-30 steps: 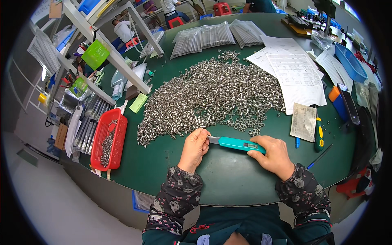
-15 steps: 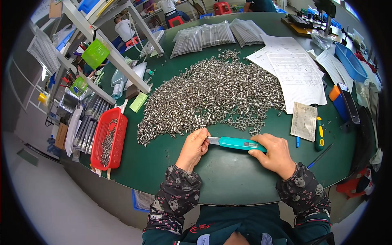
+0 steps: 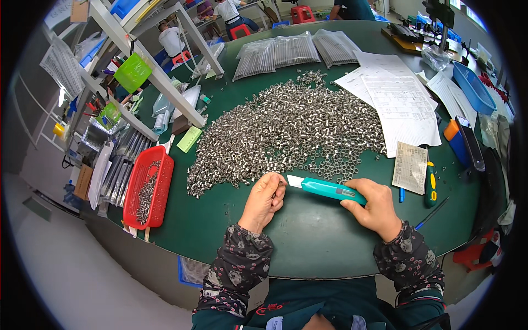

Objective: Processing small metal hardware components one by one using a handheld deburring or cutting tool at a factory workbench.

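Observation:
My right hand (image 3: 374,206) is closed round the teal handle of a utility knife (image 3: 330,190). Its bare blade points left, a small gap from my left fingertips. In my left hand (image 3: 265,201), thumb and forefinger pinch a small metal ring (image 3: 281,182), mostly covered by the fingers. Just beyond both hands spreads a large heap of small silvery metal rings (image 3: 286,129) on the green table (image 3: 308,242).
A red basket (image 3: 166,190) with loose rings stands at the left edge. Bagged metal tubes (image 3: 297,49) lie behind the heap. To the right are papers (image 3: 407,110), a green-yellow tool handle (image 3: 430,184), a pen (image 3: 432,213) and a blue tray (image 3: 473,85).
The knife has drawn back to the right and tilted, so its blade has come away from my left fingers. My left hand has stayed nearly in place.

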Action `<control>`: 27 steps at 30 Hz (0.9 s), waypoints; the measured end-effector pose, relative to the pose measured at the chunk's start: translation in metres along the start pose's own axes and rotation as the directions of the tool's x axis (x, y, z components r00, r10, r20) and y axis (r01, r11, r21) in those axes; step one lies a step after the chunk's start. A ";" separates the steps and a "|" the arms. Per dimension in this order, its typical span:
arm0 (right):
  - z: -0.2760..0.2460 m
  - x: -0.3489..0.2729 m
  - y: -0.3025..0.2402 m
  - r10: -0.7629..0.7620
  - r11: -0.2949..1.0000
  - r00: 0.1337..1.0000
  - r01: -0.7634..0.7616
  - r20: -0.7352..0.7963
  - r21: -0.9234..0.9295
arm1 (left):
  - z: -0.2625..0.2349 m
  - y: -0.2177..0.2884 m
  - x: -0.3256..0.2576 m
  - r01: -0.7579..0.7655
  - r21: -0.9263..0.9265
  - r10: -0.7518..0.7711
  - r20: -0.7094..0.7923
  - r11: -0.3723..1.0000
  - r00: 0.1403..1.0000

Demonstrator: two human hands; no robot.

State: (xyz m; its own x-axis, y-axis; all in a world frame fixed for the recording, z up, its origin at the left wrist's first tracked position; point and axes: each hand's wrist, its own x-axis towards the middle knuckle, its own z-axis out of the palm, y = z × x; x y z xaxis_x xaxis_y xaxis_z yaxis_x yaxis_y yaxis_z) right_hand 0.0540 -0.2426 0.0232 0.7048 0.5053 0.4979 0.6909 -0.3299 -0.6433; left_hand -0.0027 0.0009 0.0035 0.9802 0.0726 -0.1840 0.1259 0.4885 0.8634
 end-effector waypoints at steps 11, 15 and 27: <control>0.005 -0.004 0.001 0.128 0.989 0.985 -0.135 0.120 0.054 | -0.001 -0.001 0.002 -0.084 -0.079 0.084 -0.004 0.993 0.996; 0.007 -0.004 0.004 0.207 0.966 0.965 -0.228 0.159 0.124 | -0.002 -0.001 0.002 -0.075 -0.068 0.076 0.009 0.995 0.997; 0.008 -0.005 0.002 0.277 0.913 0.924 -0.338 0.262 0.229 | -0.001 -0.004 0.003 -0.116 -0.136 0.124 0.052 0.984 0.991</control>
State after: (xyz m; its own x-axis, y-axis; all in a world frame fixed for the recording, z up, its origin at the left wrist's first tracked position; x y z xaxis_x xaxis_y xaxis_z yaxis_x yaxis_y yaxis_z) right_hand 0.0508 -0.2390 0.0144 0.8009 0.5846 0.1297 0.3553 -0.2896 -0.8888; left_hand -0.0010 -0.0002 -0.0013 0.9949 0.0874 -0.0510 -0.0105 0.5902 0.8072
